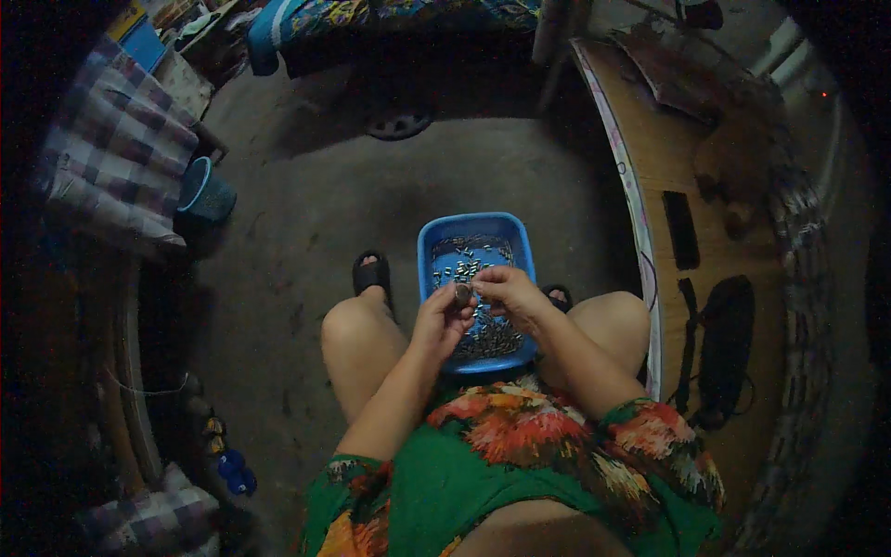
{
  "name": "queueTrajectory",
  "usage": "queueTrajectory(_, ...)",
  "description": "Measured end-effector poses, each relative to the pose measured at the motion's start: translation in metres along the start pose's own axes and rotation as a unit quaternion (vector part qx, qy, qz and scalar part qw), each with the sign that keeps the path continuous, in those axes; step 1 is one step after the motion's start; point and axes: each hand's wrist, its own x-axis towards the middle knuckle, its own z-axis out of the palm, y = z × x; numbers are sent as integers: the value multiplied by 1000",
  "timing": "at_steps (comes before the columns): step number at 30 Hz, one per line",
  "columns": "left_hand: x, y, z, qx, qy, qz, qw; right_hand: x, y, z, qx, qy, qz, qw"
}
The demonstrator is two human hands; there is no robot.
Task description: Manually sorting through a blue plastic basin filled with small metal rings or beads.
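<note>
A blue plastic basin (429,243) sits in front of me between my knees, with many small, shiny, elongated metal-looking pieces (489,341) scattered over its bottom. Above its middle, my left hand (444,320) has its fingers closed round a small dark round piece (462,295). My right hand (512,295) comes in from the other side, its thumb and fingertips pinched close beside that round piece. Whatever is between the right fingertips is too small to make out.
On the right stands a long wooden table (640,111) with a black flat object (681,229) and a dark bag-like item (729,343). A teal bin (206,192) is by checked cloth (125,148) on the left. A bed (399,20) is far ahead; blue objects (236,471) lie lower left.
</note>
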Motion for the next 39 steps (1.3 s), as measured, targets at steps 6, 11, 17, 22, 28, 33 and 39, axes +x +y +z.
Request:
queueTrajectory(6,1,-1,-3,-1,-18,11,1000,-4,-4,7,-42,6,-16,999)
queueTrajectory(11,2,-1,-2,14,-1,3,1000,-5,-3,9,-58,10,-38,998)
queueTrajectory(17,1,-1,-1,-3,2,0,1000,-6,-3,12,-88,19,-61,994)
queueTrajectory(22,0,0,2,1,-7,4,1000,8,16,8,-113,46,-209,970)
queueTrajectory(28,2,0,-1,6,0,10,1000,-3,4,16,-164,42,-172,970)
queueTrajectory(33,-4,0,2,28,-13,12,999,-5,-2,12,-75,5,-55,996)
queueTrajectory(39,1,-3,1,0,-2,23,1000,2,7,-2,41,46,-42,997)
